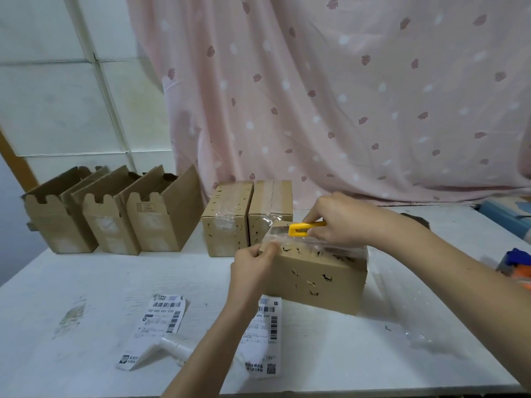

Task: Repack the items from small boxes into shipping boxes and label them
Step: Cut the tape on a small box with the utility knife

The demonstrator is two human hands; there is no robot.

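Under both hands, left hand pinches taped box; right hand grips knife.

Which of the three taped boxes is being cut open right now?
The near box, alone in front. The left hand holds its corner; the right hand holds a yellow knife over it. The other two stand untouched behind.

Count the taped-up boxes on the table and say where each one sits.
3. Two stand side by side at the back, left box and right box; the near box is under the hands. Others may be hidden.
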